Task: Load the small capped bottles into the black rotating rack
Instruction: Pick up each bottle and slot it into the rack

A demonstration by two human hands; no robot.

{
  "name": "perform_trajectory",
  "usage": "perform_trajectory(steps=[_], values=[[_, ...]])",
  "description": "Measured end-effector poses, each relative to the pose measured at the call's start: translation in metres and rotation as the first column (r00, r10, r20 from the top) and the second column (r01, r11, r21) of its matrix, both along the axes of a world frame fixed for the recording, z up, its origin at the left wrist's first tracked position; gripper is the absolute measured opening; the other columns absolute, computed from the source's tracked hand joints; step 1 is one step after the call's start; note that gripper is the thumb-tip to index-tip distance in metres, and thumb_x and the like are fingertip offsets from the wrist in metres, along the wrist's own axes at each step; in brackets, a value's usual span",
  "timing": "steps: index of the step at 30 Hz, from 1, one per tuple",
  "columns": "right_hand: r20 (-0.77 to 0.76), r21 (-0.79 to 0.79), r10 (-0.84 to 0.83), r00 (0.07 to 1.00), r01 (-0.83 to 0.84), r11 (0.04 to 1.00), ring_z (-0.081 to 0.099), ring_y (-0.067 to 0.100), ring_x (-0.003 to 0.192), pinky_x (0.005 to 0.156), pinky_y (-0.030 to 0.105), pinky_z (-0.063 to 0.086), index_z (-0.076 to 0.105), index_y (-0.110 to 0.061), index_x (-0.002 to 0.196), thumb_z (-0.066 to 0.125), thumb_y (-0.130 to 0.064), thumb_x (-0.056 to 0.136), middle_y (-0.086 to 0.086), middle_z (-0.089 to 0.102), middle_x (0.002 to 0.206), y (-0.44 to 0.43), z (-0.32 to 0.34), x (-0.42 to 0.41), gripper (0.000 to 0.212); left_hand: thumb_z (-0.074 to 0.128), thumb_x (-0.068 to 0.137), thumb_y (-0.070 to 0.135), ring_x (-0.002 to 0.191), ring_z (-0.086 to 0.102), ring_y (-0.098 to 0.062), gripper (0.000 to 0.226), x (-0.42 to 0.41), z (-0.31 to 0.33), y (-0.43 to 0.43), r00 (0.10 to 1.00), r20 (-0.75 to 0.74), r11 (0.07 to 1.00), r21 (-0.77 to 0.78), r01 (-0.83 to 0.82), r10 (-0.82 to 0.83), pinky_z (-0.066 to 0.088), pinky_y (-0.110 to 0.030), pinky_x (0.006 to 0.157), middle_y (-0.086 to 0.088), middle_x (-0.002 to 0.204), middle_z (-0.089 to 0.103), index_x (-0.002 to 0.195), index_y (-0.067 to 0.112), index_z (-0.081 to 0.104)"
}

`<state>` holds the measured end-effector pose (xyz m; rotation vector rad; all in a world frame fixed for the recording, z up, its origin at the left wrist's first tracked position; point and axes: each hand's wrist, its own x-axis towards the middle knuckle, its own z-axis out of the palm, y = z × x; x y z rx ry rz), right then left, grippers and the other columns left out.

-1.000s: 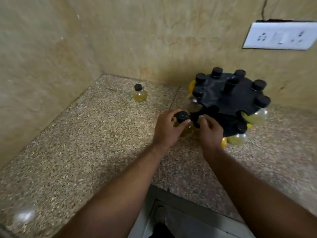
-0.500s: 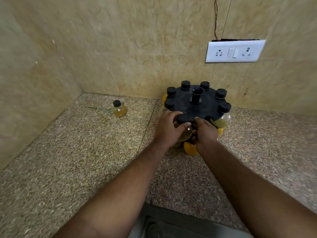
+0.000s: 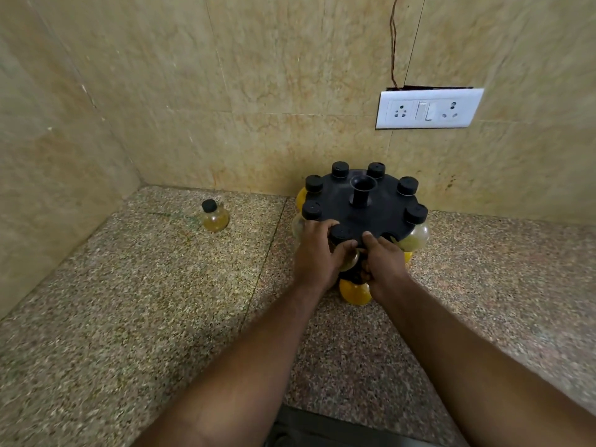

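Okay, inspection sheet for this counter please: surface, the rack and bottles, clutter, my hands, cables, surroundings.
Surface: speckled stone counter, with a seam running front to back to the left of the rack.
Job's things: black rotating rack stands against the back wall, with racked bottles hanging round its rim. A loose bottle stands upright, apart, near the left corner.
Clutter: nothing seen.
Hands: left hand grips the held bottle at the rack's near edge. Right hand grips the rack's near rim, thumb on top.
Cables: thin dark wire runs up the wall from the socket plate.
Surroundings: beige tiled walls; white socket plate.
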<state>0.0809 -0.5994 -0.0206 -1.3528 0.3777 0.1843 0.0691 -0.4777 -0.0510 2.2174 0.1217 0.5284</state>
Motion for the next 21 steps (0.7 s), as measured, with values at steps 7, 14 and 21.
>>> perform_trajectory(steps=[7, 14, 21], values=[[0.037, -0.033, 0.016, 0.999, -0.015, 0.999, 0.052, 0.009, 0.056, 0.042, 0.019, 0.041, 0.063, -0.016, 0.083, 0.052, -0.025, 0.105, 0.000, 0.061, 0.073, 0.014, -0.001, -0.009, 0.026, 0.066, 0.089, 0.049, 0.120, 0.054, -0.020, 0.054, 0.001, -0.001, 0.012, 0.997, -0.011, 0.997, 0.004, -0.082, 0.082, 0.053, -0.040, 0.089, -0.004, 0.136, 0.050, 0.133, 0.019, 0.055], [0.103, -0.245, 0.209, 0.973, -0.178, 0.953, 0.069, 0.021, 0.080, 0.069, 0.038, 0.056, 0.075, -0.019, 0.096, 0.052, -0.027, 0.103, 0.007, 0.074, 0.090, 0.050, -0.019, -0.024, 0.026, 0.061, 0.094, 0.043, 0.103, 0.058, -0.017, 0.038, 0.001, -0.005, 0.049, 0.979, -0.025, 0.974, -0.096, -0.205, 0.203, 0.054, -0.037, 0.084, -0.003, 0.115, 0.062, 0.123, 0.018, 0.064], [0.083, -0.465, 0.423, 0.902, -0.340, 0.817, 0.054, 0.014, 0.063, 0.060, 0.031, 0.042, 0.067, -0.014, 0.087, 0.051, -0.032, 0.102, 0.004, 0.065, 0.076, 0.101, -0.052, -0.021, 0.028, 0.066, 0.093, 0.037, 0.099, 0.063, -0.013, 0.028, 0.000, -0.028, 0.110, 0.972, -0.145, 0.951, -0.223, -0.213, 0.184, 0.051, -0.027, 0.082, 0.001, 0.112, 0.069, 0.114, 0.020, 0.070]])
